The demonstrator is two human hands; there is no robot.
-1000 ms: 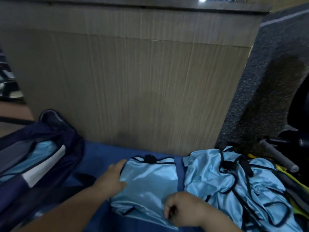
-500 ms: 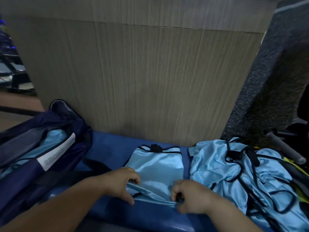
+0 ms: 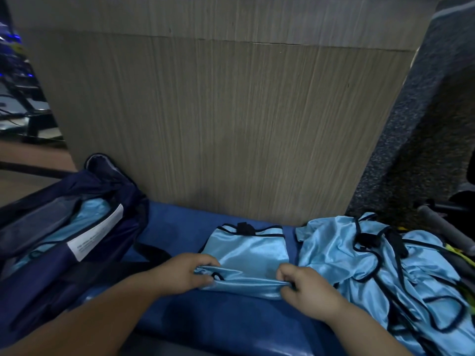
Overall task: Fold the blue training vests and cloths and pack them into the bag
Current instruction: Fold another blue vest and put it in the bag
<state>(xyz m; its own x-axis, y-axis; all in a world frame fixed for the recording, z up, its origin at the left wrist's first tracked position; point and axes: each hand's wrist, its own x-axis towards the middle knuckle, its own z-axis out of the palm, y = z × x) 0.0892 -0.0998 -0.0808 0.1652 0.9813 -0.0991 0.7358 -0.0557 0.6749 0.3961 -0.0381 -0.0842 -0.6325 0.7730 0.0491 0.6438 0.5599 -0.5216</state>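
At nine o'clock the navy bag (image 3: 38,265) lies open on the blue surface (image 3: 231,327), with light blue cloth inside it behind a white label (image 3: 96,236). My left hand (image 3: 180,273) curls its fingers (image 3: 205,260) round the near left corner of the folded vest (image 3: 249,253), pinching it. The vest sits at six o'clock, between my hands. My right hand (image 3: 308,289) pinches its near right corner, fingers curled tight. At three o'clock a loose pile of vests (image 3: 385,278) lies just beside it.
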